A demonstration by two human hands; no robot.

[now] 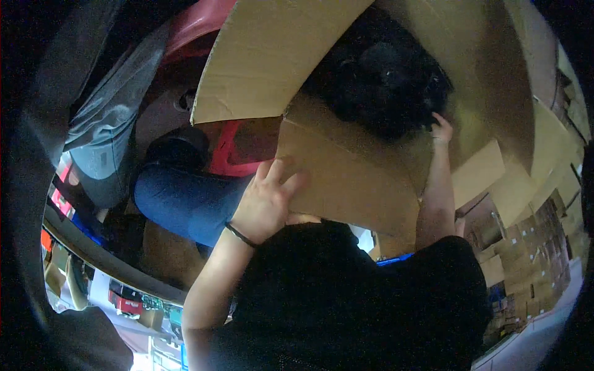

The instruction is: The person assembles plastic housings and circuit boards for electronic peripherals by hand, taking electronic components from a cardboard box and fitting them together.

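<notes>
A large open cardboard box stands in front of me with its flaps spread. Inside it lies a dark, black heap with a few shiny specks; its kind is too dim to make out. My left hand, with a dark band at the wrist, grips the near flap at its left edge. Its fingers are bent over the inner face, while the thumb shows at the lower edge. Deep in the box, my right hand is at the right side of the black heap. One finger there is stretched out; the others are partly hidden.
Another person's leg in blue trousers is to the left of the box, near a red plastic stool. A person in grey clothing is farther left. Several stacked cardboard boxes line the right side.
</notes>
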